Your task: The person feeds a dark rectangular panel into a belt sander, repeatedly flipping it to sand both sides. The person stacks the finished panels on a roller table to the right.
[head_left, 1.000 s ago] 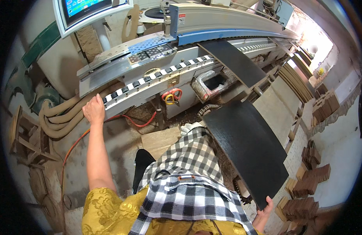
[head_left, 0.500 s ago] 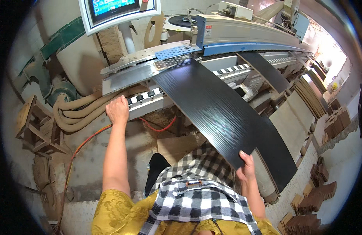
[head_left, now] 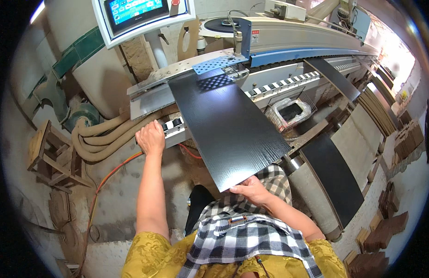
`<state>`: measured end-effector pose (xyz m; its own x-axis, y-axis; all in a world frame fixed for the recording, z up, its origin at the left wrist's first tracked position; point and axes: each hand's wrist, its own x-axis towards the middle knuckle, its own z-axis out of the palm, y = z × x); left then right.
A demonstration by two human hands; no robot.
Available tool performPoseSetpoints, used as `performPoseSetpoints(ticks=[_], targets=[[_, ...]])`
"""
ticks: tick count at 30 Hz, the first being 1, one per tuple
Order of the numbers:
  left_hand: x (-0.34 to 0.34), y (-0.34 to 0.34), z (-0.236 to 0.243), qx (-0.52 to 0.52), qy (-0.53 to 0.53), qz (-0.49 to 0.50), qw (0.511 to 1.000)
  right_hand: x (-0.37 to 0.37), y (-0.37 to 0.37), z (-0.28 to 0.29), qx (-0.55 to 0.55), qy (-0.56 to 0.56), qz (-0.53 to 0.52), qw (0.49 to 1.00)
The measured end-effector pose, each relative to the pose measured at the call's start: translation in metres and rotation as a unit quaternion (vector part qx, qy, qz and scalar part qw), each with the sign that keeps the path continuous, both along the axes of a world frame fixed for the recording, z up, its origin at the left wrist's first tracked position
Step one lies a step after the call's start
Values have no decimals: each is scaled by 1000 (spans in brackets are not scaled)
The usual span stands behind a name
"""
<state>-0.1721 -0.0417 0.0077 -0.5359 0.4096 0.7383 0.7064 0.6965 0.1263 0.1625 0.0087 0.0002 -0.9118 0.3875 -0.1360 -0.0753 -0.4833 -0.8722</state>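
A glossy black wood-grain panel (head_left: 228,134) slopes across the middle, its far end on the machine's metal bed under a blue perforated guard (head_left: 219,64). My right hand (head_left: 252,190) holds its near edge, thumb on top and fingers underneath. At the panel's left, my left hand (head_left: 151,137) is closed around the near end of a rail with black and white rollers (head_left: 172,125); the fingers are partly hidden. Another black panel (head_left: 332,178) lies to the right on a pale return conveyor (head_left: 311,192).
A control screen (head_left: 139,11) stands at the upper left. The long machine beam (head_left: 311,37) runs off rightward, with a further black panel (head_left: 332,78) under it. Thick hoses (head_left: 103,134) and a wooden stool (head_left: 54,157) are at left; stacked boards (head_left: 386,231) at lower right.
My right hand has moved left and swung the black panel's near end left, and its far end now reaches further left on the bed. The panel on the conveyor is uncovered. My left hand stays on the rail.
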Motion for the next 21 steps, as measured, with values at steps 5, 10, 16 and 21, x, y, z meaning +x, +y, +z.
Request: performPoseSetpoints(ticks=[5, 10, 16, 21], targets=[[0, 1, 1, -18, -29, 4, 999, -10, -5, -9, 70, 43, -31, 996], [0, 0, -1, -19, -21, 2, 1000, -10, -10, -21, 65, 45, -35, 996], [1, 1, 0, -12, -21, 1, 1000, 1, -1, -22, 89, 35, -48, 994], [2, 1, 0, -6, -15, -5, 1000, 17, 10, -23, 91, -21, -77, 993]])
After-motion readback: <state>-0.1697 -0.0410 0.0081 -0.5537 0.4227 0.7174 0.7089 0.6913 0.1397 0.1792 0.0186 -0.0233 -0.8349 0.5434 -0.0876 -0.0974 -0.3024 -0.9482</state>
